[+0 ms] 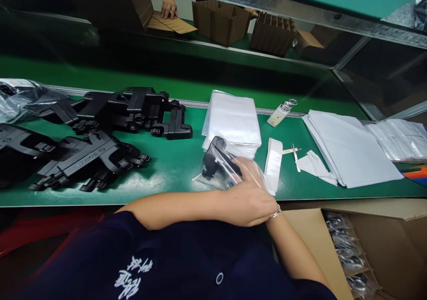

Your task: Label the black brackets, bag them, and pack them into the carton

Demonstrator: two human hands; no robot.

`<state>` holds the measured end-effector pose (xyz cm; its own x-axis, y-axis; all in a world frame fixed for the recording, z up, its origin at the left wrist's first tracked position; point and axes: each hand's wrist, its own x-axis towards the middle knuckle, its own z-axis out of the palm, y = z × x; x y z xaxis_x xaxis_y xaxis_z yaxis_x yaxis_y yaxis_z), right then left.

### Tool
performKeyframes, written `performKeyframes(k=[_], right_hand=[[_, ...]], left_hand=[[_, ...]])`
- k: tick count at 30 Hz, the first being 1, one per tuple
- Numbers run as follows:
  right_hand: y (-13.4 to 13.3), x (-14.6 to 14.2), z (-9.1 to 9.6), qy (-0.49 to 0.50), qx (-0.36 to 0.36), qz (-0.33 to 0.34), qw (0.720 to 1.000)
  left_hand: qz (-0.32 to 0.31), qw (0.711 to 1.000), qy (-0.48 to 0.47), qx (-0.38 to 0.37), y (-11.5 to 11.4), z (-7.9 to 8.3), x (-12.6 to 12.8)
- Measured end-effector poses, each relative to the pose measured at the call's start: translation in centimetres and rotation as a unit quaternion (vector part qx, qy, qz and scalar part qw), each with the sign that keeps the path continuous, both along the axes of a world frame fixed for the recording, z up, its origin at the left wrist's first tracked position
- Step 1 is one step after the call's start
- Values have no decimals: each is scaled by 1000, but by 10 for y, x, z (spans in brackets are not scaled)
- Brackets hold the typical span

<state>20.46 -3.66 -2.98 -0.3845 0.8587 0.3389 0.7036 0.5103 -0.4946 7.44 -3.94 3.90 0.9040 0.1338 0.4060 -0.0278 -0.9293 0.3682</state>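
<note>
A clear plastic bag (pixel 213 182) lies over the table's front part, with a black plastic bracket-like part (pixel 211 163) inside it. My right hand (pixel 248 168) reaches into the bag and grips the end of that part. Across my right wrist lies my left hand (pixel 250 204), its fingers closed at the bag's mouth; the fingertips are largely hidden. Just behind the bag sits a stack of clear plastic bags (pixel 235 117). To the left, several similar black parts (pixel 96 155) lie in a heap on the green table (pixel 167 175).
A white strip (pixel 274 164), tweezers (pixel 295 157), a small bottle (pixel 279 114) and white sheets (pixel 353 148) lie to the right. An open carton (pixel 383 246) with bagged parts stands below the edge. Across the bench, a person's hand (pixel 169 7) touches cardboard.
</note>
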Motion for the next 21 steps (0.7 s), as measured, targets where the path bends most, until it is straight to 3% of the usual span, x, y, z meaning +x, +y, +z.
performKeyframes(k=[2, 4, 7, 9, 11, 13, 16, 18, 20, 21], right_hand=[[0, 7, 13, -31, 20, 26, 999], [-3, 12, 25, -67, 53, 47, 995], [-12, 10, 39, -100, 96, 86, 987], [-17, 2, 48, -142, 114, 127, 975], [-21, -8, 56, -172, 134, 172, 961], [-20, -15, 64, -161, 130, 212, 955], [-17, -6, 73, -76, 55, 232, 968], [-19, 11, 78, 67, 23, 154, 986], [-25, 24, 85, 228, 22, 60, 972], [-29, 25, 89, 272, 16, 59, 960]], left_hand=[[-39, 999, 5, -26, -4, 5, -6], [-55, 997, -8, -59, 6, 17, -25], [27, 996, -4, -86, 39, 38, -64], [105, 986, 92, -91, 62, 45, -84], [112, 962, 218, -123, 77, 42, -95], [76, 936, 283, -195, 83, 28, -99], [85, 918, 218, -320, 78, -7, -105], [116, 896, 121, -412, 68, -33, -112], [153, 851, 10, -502, 59, -53, -118], [180, 826, -43, -533, 55, -60, -119]])
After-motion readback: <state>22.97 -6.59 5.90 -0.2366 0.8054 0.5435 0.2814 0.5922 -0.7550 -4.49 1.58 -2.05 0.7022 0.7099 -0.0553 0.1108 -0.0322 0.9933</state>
